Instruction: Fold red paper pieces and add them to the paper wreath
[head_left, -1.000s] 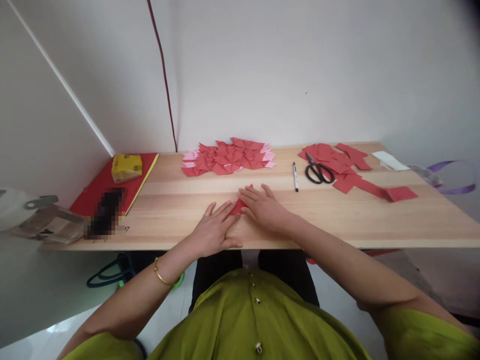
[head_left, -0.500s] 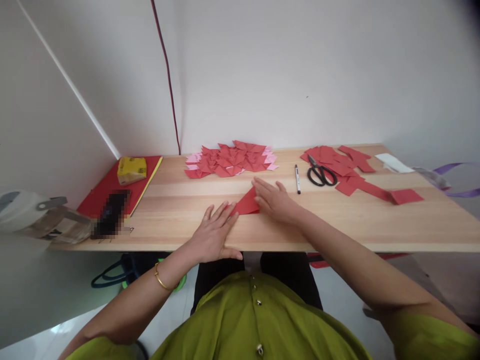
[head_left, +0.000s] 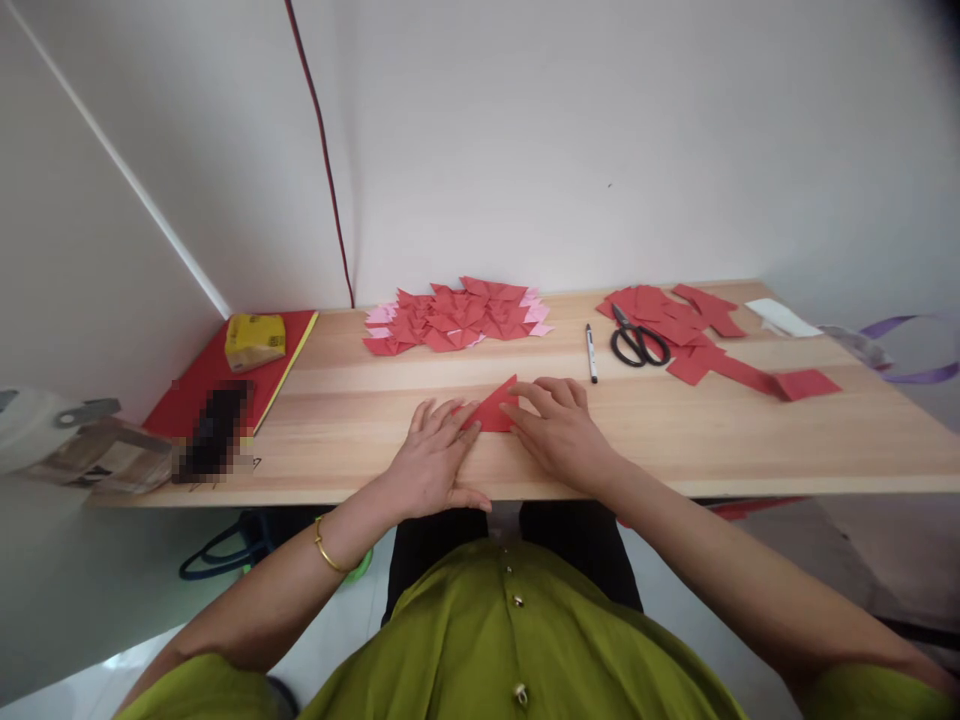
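A folded red paper (head_left: 496,408), triangular in outline, lies on the wooden table (head_left: 337,400) between my hands. My left hand (head_left: 435,460) rests flat with fingers spread, its fingertips on the paper's left corner. At the paper's right edge is my right hand (head_left: 559,430), its fingers bent and apart, the fingertips touching the paper. Part of the sheet is hidden under the fingers. Behind it lies a pile of folded red and pink paper pieces (head_left: 457,318).
Black-handled scissors (head_left: 639,345) lie against red paper squares (head_left: 652,305), with a marker (head_left: 592,353) to their left. A white strip (head_left: 782,317) is at the right. On the left are a red folder (head_left: 187,385), a yellow packet (head_left: 256,341) and a dark blurred object (head_left: 217,430).
My right hand has drawn back slightly from the paper's upper tip, and its fingers have curled more. My left hand stays on the left corner. The view has shifted a little.
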